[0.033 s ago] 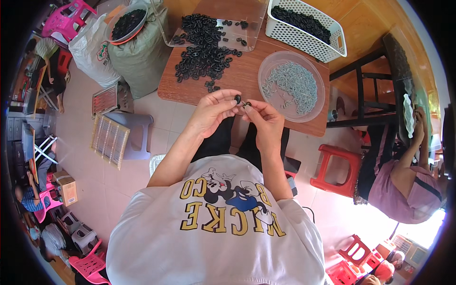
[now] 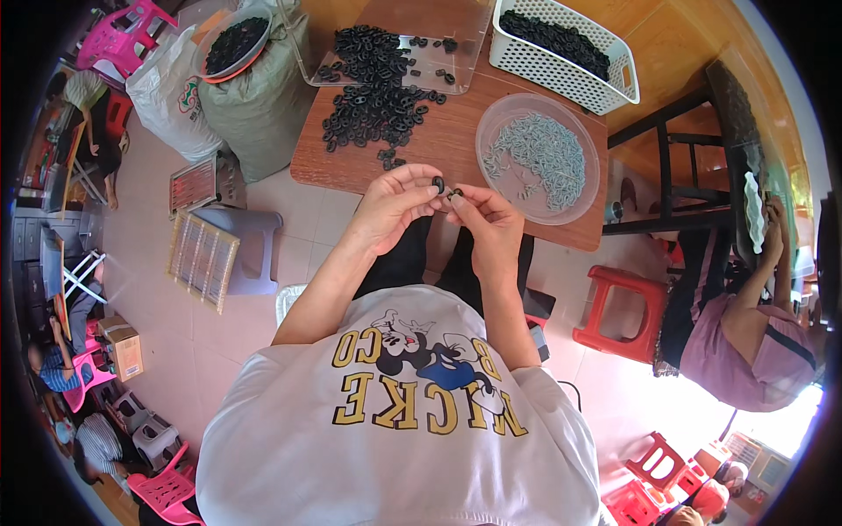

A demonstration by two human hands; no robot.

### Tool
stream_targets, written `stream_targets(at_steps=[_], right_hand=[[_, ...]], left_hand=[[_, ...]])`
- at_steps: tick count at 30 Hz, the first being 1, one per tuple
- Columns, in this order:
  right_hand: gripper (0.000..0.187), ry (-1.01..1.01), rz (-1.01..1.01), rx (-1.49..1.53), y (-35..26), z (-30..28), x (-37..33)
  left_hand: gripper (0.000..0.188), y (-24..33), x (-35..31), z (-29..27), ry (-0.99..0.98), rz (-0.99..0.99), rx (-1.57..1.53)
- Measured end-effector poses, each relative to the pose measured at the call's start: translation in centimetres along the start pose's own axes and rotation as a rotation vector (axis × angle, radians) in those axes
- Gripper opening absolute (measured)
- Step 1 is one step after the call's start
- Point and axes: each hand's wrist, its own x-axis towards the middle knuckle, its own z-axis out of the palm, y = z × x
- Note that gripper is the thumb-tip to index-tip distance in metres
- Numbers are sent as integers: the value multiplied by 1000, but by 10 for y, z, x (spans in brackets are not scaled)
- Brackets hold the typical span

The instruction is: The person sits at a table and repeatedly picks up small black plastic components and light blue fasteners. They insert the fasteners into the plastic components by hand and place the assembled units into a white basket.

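Note:
Just off the near edge of the brown table, my two hands meet above my lap. My left hand is closed, pinching a small black oval part between thumb and fingers. Close beside it, my right hand pinches another small dark part, mostly hidden by the fingertips. Many black oval parts lie heaped on the table beyond my left hand. A round clear tray beyond my right hand holds a pile of small silvery screws.
A white perforated basket of black parts stands at the table's far right. Full sacks bear a bowl on the left. A red stool stands right, near a person in pink. A grey-blue stool stands left.

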Motion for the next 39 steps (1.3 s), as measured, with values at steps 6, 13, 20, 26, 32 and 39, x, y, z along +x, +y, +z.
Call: stream_targets(at_steps=[6,13,20,26,32,39], right_hand=[[14,11,20,41,-1,-1,-4],[10,36,2,21,9,-2,-5],[11,46,16,81,10,-4,-5],[9,50,43,59,9,-5,-6],[9,46,46,47,9,-4,-7],[10,60,64,59,11,-4,-7]], left_hand=[[25,-9,-2,0,26,39,39],[23,-14,-3,20,182,80,-136],[23,-22,-9,31,216,146,-134],[20,-28,-9,28,233,185,-51],[18,-30,-11,27,242,224,17],[19,-36,-13,25,277,347,243]])
